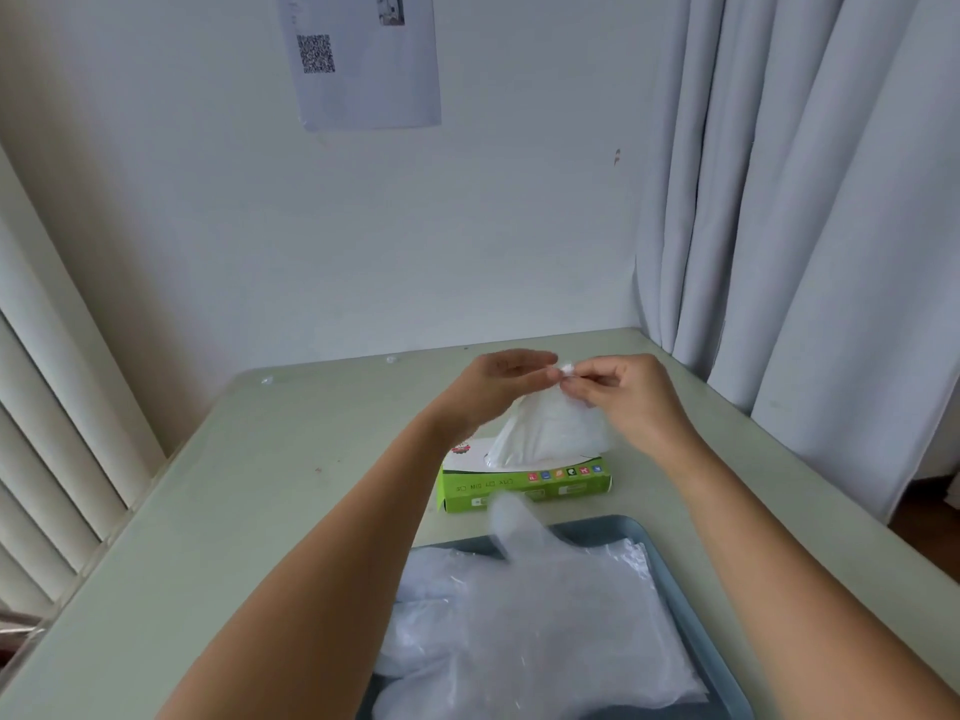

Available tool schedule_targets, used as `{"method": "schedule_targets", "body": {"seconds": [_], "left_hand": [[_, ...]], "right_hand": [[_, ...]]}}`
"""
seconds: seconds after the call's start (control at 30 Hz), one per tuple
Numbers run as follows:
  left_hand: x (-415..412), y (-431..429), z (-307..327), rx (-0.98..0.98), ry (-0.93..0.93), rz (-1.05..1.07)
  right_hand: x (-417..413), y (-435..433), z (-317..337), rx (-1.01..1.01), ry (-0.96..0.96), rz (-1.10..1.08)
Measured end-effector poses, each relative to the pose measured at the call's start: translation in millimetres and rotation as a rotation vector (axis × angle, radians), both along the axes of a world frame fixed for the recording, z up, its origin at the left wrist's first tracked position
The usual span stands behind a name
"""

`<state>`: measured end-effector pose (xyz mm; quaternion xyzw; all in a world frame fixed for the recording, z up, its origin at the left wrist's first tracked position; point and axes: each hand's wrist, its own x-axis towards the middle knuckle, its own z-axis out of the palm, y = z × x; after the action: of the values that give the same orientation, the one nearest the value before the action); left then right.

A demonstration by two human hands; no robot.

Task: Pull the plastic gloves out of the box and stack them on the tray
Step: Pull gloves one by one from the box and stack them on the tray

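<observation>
A green and white glove box (524,485) lies on the table beyond the tray. A clear plastic glove (550,428) rises out of its top slot like a tent. My right hand (623,392) pinches the glove's top end above the box. My left hand (498,387) meets it there, fingertips on the same end. A blue-grey tray (680,589) sits near me and holds a stack of clear gloves (535,626), one glove finger sticking up toward the box.
The pale green table (260,511) ends at a white wall. Grey curtains (805,200) hang at the right, close to the table's corner. Window blinds (47,459) run along the left edge. A paper sheet with a QR code (358,59) hangs on the wall.
</observation>
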<state>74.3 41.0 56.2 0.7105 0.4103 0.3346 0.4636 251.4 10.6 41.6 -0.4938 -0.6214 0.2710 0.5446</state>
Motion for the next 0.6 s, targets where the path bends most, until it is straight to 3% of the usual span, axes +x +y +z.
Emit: {"method": "schedule_targets", "body": {"seconds": [0.33, 0.5, 0.6], "left_hand": [[0.9, 2.0, -8.6, 0.144, -0.086, 0.100], [-3.3, 1.7, -9.4, 0.169, -0.064, 0.150], [-7.7, 2.2, -12.2, 0.190, -0.040, 0.189]], "right_hand": [[9.7, -1.0, -3.4, -0.144, 0.147, 0.050], [16.2, 1.0, -8.7, -0.275, 0.508, 0.227], [22.1, 5.5, -14.4, -0.305, 0.610, 0.222]]}}
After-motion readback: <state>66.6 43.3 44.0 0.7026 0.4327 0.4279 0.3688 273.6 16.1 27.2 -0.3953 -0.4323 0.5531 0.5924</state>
